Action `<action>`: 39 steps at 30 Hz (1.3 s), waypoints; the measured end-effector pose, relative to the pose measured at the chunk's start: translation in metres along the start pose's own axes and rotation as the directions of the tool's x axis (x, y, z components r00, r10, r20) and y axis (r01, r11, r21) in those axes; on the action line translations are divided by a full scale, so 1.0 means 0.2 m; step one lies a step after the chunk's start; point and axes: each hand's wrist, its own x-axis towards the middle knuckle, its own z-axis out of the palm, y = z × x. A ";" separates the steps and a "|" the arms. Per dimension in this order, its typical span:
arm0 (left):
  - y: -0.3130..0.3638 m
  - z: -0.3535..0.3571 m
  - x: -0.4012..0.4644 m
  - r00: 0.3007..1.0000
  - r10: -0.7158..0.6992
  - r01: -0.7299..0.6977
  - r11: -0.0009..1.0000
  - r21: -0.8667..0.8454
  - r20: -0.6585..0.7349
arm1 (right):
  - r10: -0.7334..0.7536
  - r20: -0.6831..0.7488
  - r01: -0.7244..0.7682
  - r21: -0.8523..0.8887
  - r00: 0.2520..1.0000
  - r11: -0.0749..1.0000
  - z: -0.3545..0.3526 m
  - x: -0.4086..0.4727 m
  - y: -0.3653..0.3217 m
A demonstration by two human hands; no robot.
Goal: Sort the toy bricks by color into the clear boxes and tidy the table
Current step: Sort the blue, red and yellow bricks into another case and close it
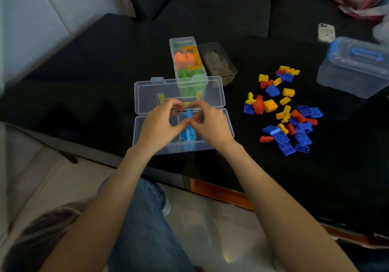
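Head view: a light-blue brick (188, 115), judged light, rigid and slick, is pinched by its side faces between the left hand (159, 124) and right hand (211, 122) above the open clear box (228, 125).

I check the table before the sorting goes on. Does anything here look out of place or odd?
Mostly the loose pile of blue, yellow and red toy bricks scattered unsorted on the black table, right of the open clear plastic box. A white phone also lies at the far edge. Nothing looks damaged.
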 end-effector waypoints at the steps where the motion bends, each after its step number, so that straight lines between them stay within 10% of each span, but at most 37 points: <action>1: -0.01 0.00 -0.01 1.000 0.008 -0.008 1.000 0.012 -0.002 | 0.008 0.004 -0.008 0.010 1.000 1.000 -0.01 -0.01 0.01; 10: -0.02 0.03 -0.04 0.996 0.077 -0.083 0.974 0.211 0.037 | -0.035 0.025 0.036 -0.004 0.999 0.999 -0.05 -0.08 0.01; 27: -0.06 0.02 -0.03 0.999 -0.036 0.032 0.996 0.087 0.040 | -0.009 0.132 0.060 -0.388 0.991 0.920 0.01 -0.06 -0.04; 39: -0.05 0.02 -0.05 0.999 -0.026 0.022 0.993 0.115 0.033 | 0.111 0.164 -0.089 -0.138 0.980 0.986 0.03 -0.04 -0.03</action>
